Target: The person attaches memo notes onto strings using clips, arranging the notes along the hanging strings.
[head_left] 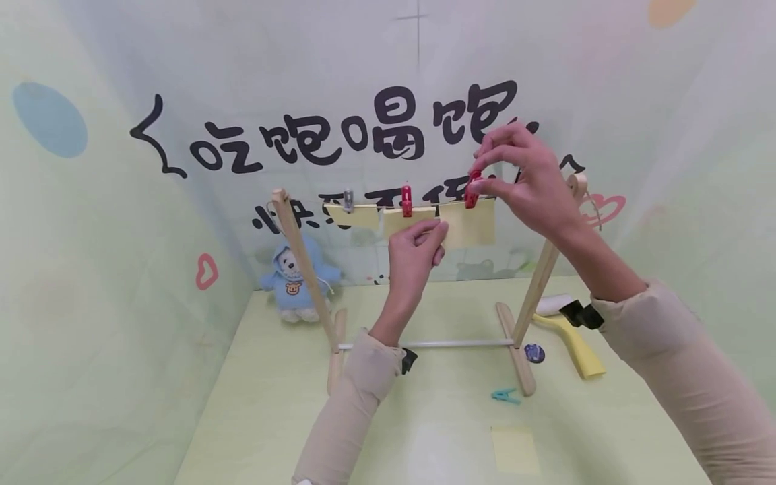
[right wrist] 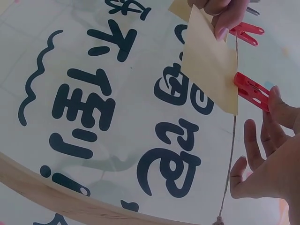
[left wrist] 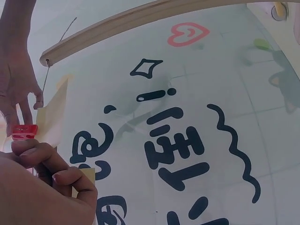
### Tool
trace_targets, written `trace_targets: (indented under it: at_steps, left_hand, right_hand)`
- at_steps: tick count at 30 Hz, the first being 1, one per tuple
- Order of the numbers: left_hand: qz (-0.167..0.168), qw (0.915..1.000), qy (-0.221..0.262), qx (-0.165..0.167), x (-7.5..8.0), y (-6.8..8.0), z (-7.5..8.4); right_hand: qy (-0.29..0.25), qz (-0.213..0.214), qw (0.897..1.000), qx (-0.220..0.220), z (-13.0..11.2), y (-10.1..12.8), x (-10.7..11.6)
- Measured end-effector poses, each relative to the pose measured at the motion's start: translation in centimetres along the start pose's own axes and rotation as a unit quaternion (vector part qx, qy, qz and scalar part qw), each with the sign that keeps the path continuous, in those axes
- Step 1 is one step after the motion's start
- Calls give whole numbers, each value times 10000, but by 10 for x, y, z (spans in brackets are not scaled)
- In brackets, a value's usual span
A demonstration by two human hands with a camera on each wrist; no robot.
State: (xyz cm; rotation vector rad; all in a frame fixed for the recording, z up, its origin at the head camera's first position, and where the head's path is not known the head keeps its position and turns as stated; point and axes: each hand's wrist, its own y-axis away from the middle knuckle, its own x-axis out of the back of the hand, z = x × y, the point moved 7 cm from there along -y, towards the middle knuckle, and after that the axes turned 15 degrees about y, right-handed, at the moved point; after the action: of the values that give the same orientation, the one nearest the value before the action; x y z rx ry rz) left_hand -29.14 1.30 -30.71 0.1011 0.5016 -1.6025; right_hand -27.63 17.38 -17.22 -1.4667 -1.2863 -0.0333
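Two hands at a small drying rack: one red peg pinched, one yellow paper held.

The right hand (head_left: pixel 533 182) has its grip pinched on a red peg (head_left: pixel 471 190) at the top edge of a yellow paper (head_left: pixel 469 225) on the string; the left hand (head_left: pixel 415 252), at 7 o'clock from the peg, pinches that paper's lower left corner. Three pegs sit on the string: this one, a second red peg (head_left: pixel 407 200) and a grey peg (head_left: pixel 348 200) toward 9 o'clock, with three papers hanging below. The wooden rack (head_left: pixel 300 259) stands on the green counter (head_left: pixel 273 404). One teal peg (head_left: pixel 505 396) and one loose yellow paper (head_left: pixel 514 448) lie at 6 o'clock; one plush bear (head_left: pixel 295 279) sits at 9 o'clock.
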Motion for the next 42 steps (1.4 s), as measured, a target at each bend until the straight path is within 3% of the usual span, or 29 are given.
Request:
trace_targets:
  at_steps: [24,29,37,39,42]
  left_hand:
    - [27,9999,-157,28,-3,-1,-5]
    - [-40,9998,-186,98,-2,-1,-10]
    - [-344,9978,-530,202,-2,4,-26]
    - [-400,9973,-572,240,-2,5,-32]
    - [-459,9966,-621,292,0,8,-39]
  right_hand:
    - [826,-940,9915,-349,11,12,-9]
    - [985,-550,9935,-155,13,28,6]
    - [862,829,9928,97,13,81,48]
    - [830,929,9921,121,18,96,53]
    - [820,745,9937,173,30,119,53]
